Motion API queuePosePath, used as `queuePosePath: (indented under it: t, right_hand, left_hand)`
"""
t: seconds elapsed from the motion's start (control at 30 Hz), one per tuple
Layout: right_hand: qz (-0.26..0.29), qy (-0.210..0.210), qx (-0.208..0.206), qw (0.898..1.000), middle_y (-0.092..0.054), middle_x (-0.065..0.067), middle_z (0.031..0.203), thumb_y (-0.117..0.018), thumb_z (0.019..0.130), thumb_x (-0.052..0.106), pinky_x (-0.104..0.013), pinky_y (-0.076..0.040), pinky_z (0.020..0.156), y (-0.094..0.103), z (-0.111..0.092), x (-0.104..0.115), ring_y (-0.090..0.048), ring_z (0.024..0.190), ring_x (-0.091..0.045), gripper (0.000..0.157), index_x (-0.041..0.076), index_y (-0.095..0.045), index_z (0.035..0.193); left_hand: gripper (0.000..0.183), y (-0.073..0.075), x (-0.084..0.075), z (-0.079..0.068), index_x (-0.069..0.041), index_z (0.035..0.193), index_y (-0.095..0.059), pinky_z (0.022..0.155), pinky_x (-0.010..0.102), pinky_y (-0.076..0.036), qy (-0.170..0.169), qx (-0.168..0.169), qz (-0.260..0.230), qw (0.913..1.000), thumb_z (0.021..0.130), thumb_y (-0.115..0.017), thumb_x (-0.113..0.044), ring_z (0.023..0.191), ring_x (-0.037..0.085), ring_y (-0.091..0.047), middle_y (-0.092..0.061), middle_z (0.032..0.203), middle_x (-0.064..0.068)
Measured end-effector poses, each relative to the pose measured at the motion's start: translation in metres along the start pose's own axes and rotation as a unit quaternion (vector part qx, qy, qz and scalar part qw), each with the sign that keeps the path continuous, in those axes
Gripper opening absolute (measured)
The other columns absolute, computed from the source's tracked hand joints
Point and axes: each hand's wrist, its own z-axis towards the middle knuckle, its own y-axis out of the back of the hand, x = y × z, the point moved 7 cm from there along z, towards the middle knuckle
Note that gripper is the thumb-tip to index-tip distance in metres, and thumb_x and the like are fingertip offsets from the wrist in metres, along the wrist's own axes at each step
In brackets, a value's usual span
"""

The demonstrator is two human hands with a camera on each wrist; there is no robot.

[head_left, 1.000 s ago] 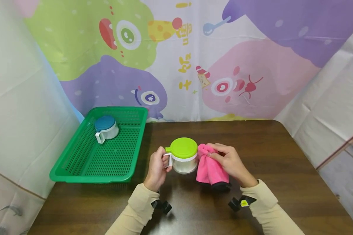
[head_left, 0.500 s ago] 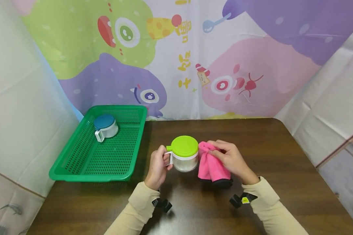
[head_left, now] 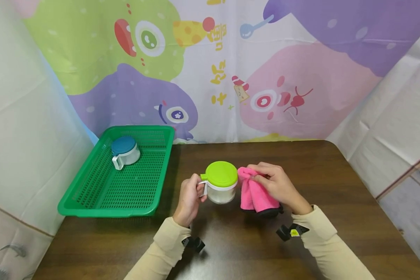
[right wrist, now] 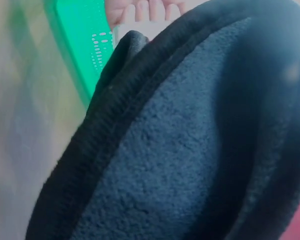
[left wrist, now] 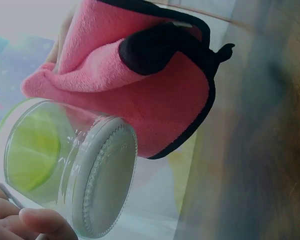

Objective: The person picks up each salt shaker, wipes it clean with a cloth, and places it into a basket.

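Observation:
My left hand [head_left: 189,197] grips the white handle of a clear glass seasoning jar [head_left: 221,194] with a lime green lid [head_left: 221,174]. The jar is raised above the table, and its ribbed glass base [left wrist: 110,177] faces the left wrist camera. In my right hand [head_left: 277,184], thumb and fingers pinch a pink cloth [head_left: 257,196] with a black edge, bunched at its top and hanging down. The cloth's upper fold lies right beside the jar's right side. Its dark grey underside [right wrist: 155,135] fills most of the right wrist view and hides the right fingers there.
A green plastic basket [head_left: 108,213] stands on the left of the brown wooden table [head_left: 322,171]. Inside it, toward the back, sits a similar jar [head_left: 130,156] with a blue lid [head_left: 123,145]. A cartoon-printed curtain [head_left: 210,116] hangs behind the table.
The jar and left hand have shifted slightly right. My right hand has moved a little right and up with the cloth, whose hanging end swings right. The basket stays put.

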Motion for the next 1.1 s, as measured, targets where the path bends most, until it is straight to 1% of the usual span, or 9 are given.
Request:
queuePosePath:
  t: [0.1,0.37,0.53,0.7,0.77,0.83,0.93,1.0,1.1]
  right_hand:
    - [-0.010,0.022,-0.002,1.000,-0.067,-0.012,0.086,-0.066,0.083,-0.006,-0.019,-0.048,0.068,0.001,0.002,0.002,-0.055,0.077,-0.006,0.029,-0.001,-0.070,0.111]
    - [-0.043,0.055,-0.003,0.998,-0.066,-0.004,0.083,-0.068,0.081,-0.007,-0.019,-0.046,0.065,0.008,0.006,0.008,-0.053,0.074,-0.008,0.029,0.002,-0.072,0.108]
    - [-0.066,0.058,0.018,0.996,-0.066,-0.004,0.086,-0.069,0.081,-0.005,-0.020,-0.047,0.065,0.010,0.010,0.014,-0.053,0.075,-0.008,0.029,0.002,-0.072,0.109]
    - [-0.111,0.060,0.032,0.991,-0.065,-0.003,0.086,-0.071,0.080,-0.004,-0.022,-0.048,0.065,0.013,0.014,0.021,-0.054,0.075,-0.010,0.032,0.002,-0.072,0.111]
    - [-0.139,0.077,0.027,0.987,-0.064,-0.003,0.085,-0.071,0.079,-0.004,-0.023,-0.048,0.065,0.014,0.015,0.025,-0.055,0.075,-0.011,0.033,0.003,-0.072,0.111]
    - [-0.174,0.101,0.021,0.979,-0.063,-0.002,0.085,-0.072,0.078,-0.004,-0.025,-0.048,0.065,0.014,0.016,0.030,-0.055,0.075,-0.012,0.033,0.005,-0.073,0.110]
    - [-0.235,0.149,0.009,0.961,-0.062,-0.003,0.084,-0.072,0.076,-0.004,-0.029,-0.048,0.065,0.013,0.017,0.038,-0.056,0.074,-0.014,0.031,0.008,-0.075,0.105]
    - [-0.264,0.175,0.003,0.949,-0.060,-0.004,0.083,-0.073,0.075,-0.004,-0.031,-0.048,0.064,0.012,0.017,0.043,-0.056,0.074,-0.016,0.031,0.009,-0.076,0.102]
    - [-0.284,0.198,-0.003,0.938,-0.059,-0.005,0.082,-0.074,0.072,-0.005,-0.032,-0.048,0.062,0.011,0.016,0.048,-0.055,0.073,-0.017,0.031,0.011,-0.077,0.100]
  left_hand:
    - [0.034,-0.001,-0.001,-0.001,-0.013,0.051,-0.034,0.044,0.022,-0.030,-0.003,-0.003,0.009,0.9999,0.085,-0.036,-0.010,0.045,0.010,-0.025,-0.030,0.048,-0.006]
    - [0.034,-0.002,-0.002,-0.001,-0.012,0.051,-0.034,0.044,0.022,-0.030,-0.006,-0.004,0.012,0.9999,0.085,-0.037,-0.009,0.045,0.010,-0.026,-0.030,0.048,-0.005]
    - [0.034,-0.004,-0.001,-0.002,-0.013,0.051,-0.034,0.044,0.022,-0.031,-0.003,-0.001,0.006,1.0000,0.085,-0.037,-0.009,0.044,0.009,-0.026,-0.030,0.048,-0.006]
    - [0.034,-0.004,0.000,-0.002,-0.012,0.052,-0.035,0.044,0.022,-0.031,-0.001,0.001,0.008,1.0000,0.085,-0.037,-0.009,0.045,0.010,-0.026,-0.030,0.048,-0.005]
    - [0.033,-0.004,0.000,-0.002,-0.012,0.052,-0.035,0.044,0.022,-0.031,-0.003,0.002,0.011,0.9999,0.085,-0.037,-0.009,0.045,0.010,-0.026,-0.030,0.049,-0.005]
    - [0.033,-0.005,0.000,-0.002,-0.012,0.052,-0.035,0.044,0.022,-0.031,-0.005,0.003,0.014,0.9999,0.085,-0.038,-0.009,0.046,0.010,-0.026,-0.030,0.049,-0.005]
    - [0.034,-0.006,0.000,-0.002,-0.012,0.052,-0.035,0.044,0.022,-0.030,-0.006,0.002,0.015,0.9999,0.085,-0.038,-0.009,0.045,0.010,-0.026,-0.030,0.049,-0.005]
    - [0.034,-0.006,0.001,-0.002,-0.012,0.051,-0.035,0.044,0.022,-0.030,-0.006,0.004,0.014,0.9999,0.085,-0.038,-0.009,0.045,0.010,-0.026,-0.030,0.048,-0.006]
    - [0.036,-0.008,0.001,-0.002,-0.012,0.051,-0.035,0.044,0.022,-0.031,-0.007,0.011,0.019,0.9997,0.087,-0.037,-0.010,0.045,0.010,-0.027,-0.030,0.048,-0.005]
